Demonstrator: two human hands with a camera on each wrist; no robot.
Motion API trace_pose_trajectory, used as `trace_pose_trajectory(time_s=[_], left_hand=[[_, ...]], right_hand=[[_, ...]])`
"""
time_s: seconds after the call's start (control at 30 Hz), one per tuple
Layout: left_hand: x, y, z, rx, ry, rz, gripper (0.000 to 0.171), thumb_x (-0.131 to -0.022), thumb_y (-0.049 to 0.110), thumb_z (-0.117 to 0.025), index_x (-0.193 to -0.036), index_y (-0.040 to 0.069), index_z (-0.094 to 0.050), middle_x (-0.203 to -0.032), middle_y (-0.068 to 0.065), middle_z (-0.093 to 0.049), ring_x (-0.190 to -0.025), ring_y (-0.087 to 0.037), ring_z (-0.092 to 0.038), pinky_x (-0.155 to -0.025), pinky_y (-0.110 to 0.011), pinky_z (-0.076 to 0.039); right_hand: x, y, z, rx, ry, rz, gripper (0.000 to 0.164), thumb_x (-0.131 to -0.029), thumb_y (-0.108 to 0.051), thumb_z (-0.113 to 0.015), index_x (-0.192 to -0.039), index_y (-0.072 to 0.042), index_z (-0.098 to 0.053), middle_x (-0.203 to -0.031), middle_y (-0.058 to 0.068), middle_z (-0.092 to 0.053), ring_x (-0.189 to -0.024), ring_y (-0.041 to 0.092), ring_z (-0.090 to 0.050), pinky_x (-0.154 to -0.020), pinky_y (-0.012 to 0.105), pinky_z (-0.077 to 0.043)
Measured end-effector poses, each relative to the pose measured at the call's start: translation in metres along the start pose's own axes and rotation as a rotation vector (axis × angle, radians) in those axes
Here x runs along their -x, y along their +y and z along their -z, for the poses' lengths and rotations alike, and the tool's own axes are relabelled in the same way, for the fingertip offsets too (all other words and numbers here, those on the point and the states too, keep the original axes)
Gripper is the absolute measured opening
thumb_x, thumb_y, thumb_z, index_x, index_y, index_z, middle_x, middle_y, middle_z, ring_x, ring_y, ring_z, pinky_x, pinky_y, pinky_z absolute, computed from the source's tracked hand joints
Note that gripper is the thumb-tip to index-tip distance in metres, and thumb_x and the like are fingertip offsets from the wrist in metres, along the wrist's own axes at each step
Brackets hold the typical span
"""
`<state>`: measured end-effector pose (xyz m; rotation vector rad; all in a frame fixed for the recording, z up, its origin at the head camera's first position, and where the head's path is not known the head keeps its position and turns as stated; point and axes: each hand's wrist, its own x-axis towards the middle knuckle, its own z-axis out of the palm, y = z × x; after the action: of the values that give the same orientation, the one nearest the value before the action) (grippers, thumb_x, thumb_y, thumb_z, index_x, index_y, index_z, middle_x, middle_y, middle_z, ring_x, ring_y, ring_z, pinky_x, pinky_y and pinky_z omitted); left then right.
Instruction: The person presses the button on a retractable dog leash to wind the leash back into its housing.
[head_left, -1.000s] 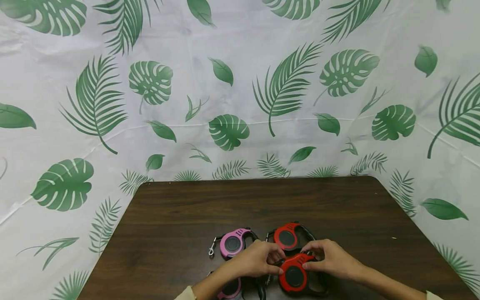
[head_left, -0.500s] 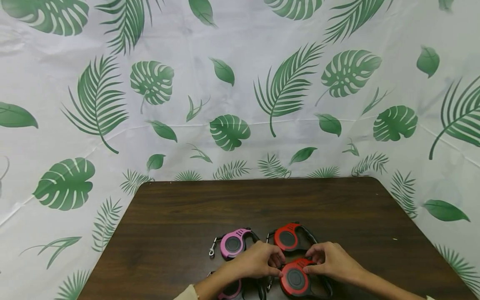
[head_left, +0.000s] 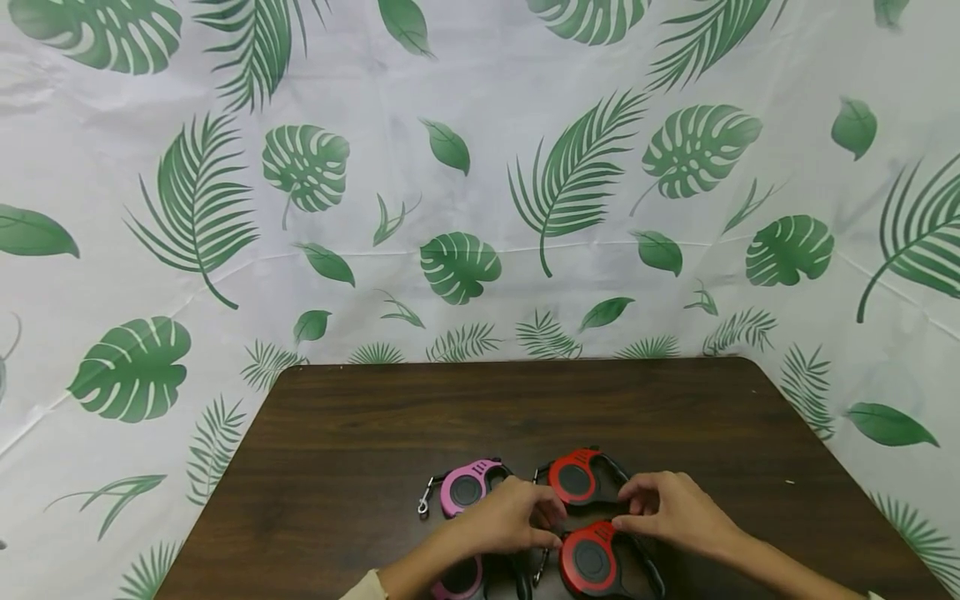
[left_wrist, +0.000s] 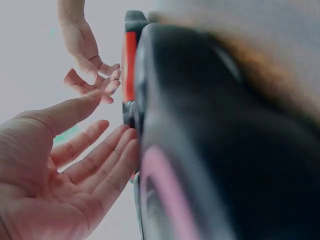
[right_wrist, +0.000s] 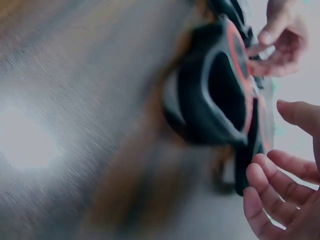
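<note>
A red-and-black retractable dog leash lies flat on the dark table, nearest the person between the two hands. My left hand hovers just left of it, and the left wrist view shows its fingers extended with nothing held. On the other side, my right hand is over the upper right of that leash. Its fingers are loosely bent and empty in the right wrist view, close to a black handle. Behind lies a second red leash, its handle end near the right fingertips.
A pink retractable leash with a metal clip lies to the left. Another pink leash sits nearer, partly covered by the left forearm. Leaf-print cloth hangs behind the wooden table.
Both hands have let go of the nearer red leash, which has shifted slightly right and toward the person. The right hand has lifted away a little; the other leashes stay put.
</note>
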<state>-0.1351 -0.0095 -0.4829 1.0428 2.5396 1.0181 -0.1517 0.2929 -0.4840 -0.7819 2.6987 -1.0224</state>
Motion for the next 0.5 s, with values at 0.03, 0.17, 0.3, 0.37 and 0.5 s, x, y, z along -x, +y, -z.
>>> trace_pose_trajectory(time_s=[0.03,0.17,0.3,0.37,0.5], left_hand=[[0.001,0.000,0.003,-0.007,0.004,-0.012,0.026,-0.089,0.016,-0.088,-0.111,0.009,-0.076,-0.102,0.003,-0.079,-0.088,0.004,-0.070,-0.077,-0.010,-0.053],[0.005,-0.005,0.016,0.023,0.032,-0.036,0.027,-0.093,0.021,-0.084,-0.116,0.009,-0.075,-0.108,-0.001,-0.079,-0.095,0.000,-0.072,-0.079,-0.012,-0.054],[0.013,-0.015,0.034,0.078,0.104,-0.011,0.031,-0.098,0.025,-0.080,-0.123,0.009,-0.073,-0.114,-0.005,-0.078,-0.103,-0.010,-0.073,-0.086,-0.024,-0.059],[0.017,-0.022,0.044,0.070,0.152,0.000,0.033,-0.100,0.027,-0.077,-0.126,0.009,-0.071,-0.119,-0.005,-0.077,-0.109,-0.017,-0.073,-0.093,-0.032,-0.059],[0.029,-0.041,0.068,-0.023,0.270,0.024,0.037,-0.101,0.027,-0.075,-0.133,0.008,-0.069,-0.130,-0.008,-0.072,-0.121,-0.028,-0.069,-0.102,-0.046,-0.056]], right_hand=[[-0.002,0.000,0.003,0.017,0.019,0.016,0.036,-0.089,-0.040,-0.086,-0.106,-0.009,-0.075,-0.080,-0.015,-0.065,-0.068,-0.001,-0.059,-0.060,0.025,-0.051],[-0.011,0.004,0.019,0.108,0.115,0.077,0.035,-0.090,-0.038,-0.085,-0.107,-0.009,-0.076,-0.084,-0.015,-0.066,-0.071,-0.002,-0.060,-0.062,0.024,-0.053],[-0.023,0.015,0.037,0.191,0.206,0.068,0.033,-0.092,-0.036,-0.084,-0.109,-0.009,-0.077,-0.089,-0.013,-0.071,-0.075,-0.002,-0.064,-0.066,0.025,-0.056],[-0.029,0.024,0.046,0.243,0.257,0.069,0.032,-0.092,-0.034,-0.084,-0.110,-0.009,-0.077,-0.092,-0.009,-0.075,-0.078,0.003,-0.069,-0.068,0.028,-0.058],[-0.039,0.049,0.063,0.378,0.336,0.117,0.036,-0.091,-0.029,-0.085,-0.115,-0.004,-0.076,-0.103,0.008,-0.079,-0.089,0.024,-0.076,-0.075,0.044,-0.062]])
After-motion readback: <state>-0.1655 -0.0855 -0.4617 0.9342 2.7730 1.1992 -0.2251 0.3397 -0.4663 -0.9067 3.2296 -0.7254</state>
